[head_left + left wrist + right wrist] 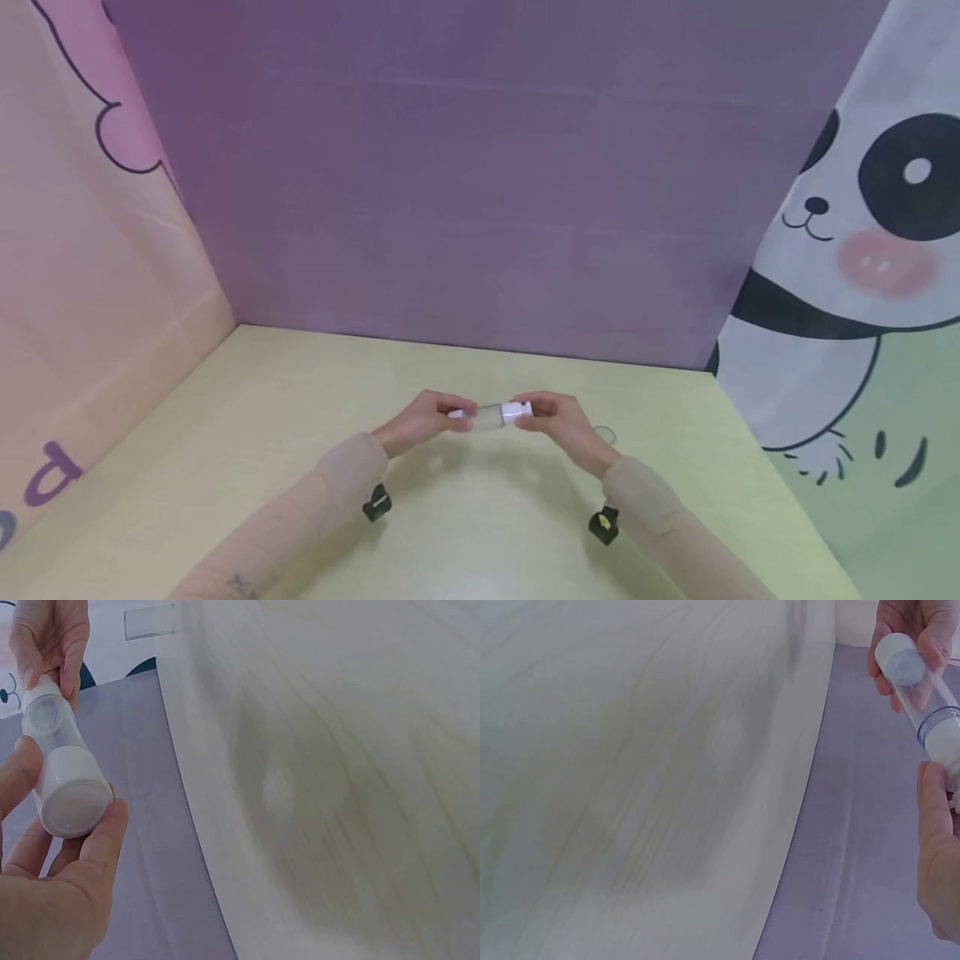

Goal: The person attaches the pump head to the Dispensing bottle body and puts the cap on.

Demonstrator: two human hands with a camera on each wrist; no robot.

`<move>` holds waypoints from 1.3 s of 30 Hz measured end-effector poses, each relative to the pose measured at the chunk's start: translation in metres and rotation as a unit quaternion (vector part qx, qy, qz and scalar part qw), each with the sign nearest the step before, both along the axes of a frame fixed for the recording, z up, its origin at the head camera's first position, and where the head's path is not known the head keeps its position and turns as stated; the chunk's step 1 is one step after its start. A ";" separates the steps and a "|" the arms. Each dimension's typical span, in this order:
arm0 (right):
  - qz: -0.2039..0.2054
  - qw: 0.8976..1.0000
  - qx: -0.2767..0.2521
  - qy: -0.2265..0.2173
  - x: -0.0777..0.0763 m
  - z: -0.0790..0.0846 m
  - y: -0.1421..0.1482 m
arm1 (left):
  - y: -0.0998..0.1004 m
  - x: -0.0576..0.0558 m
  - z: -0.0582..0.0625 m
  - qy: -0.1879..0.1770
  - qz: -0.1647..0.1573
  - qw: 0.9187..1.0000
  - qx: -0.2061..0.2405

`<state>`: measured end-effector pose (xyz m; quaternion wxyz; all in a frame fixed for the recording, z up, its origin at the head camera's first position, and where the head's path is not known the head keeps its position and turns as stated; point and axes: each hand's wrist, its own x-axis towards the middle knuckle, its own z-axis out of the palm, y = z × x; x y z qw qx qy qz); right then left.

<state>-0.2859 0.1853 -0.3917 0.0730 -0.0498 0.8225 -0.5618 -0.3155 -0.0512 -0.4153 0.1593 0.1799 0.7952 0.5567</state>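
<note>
Item: one bottle (489, 417), clear in the middle and white at both ends, held above the table (465, 550) in front of you, lying nearly level from left to right.

Left hand (427, 417): gripping the bottle's left white end, your thumb and fingers set round opposite sides.

Right hand (558, 417): gripping the right white end (516, 412) the same way, fingers bent about it; small detail under these fingertips cannot be told.

Clear piece (604, 435): thin-edged, on the table just beside your right wrist; its exact kind cannot be told.

Surroundings: purple wall (465, 208) at the far side, panda panel (810, 367) at the right, pink panel (112, 275) at the left.

Handling notes, by judgement: the step in hand is a two-ended hold. Press evenly from both sides, with the two ends in one line, so that the clear middle takes no bending. The smooth surface may slip; set your thumb pads flat rather than on their tips. If you turn one end, let the other hand do nothing but steady. Mind your right wrist near the clear piece.
</note>
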 end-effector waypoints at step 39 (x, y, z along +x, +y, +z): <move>-0.009 1.000 -0.007 -0.014 0.001 -0.011 0.001 | -0.003 0.007 -0.003 -0.011 0.009 1.000 0.018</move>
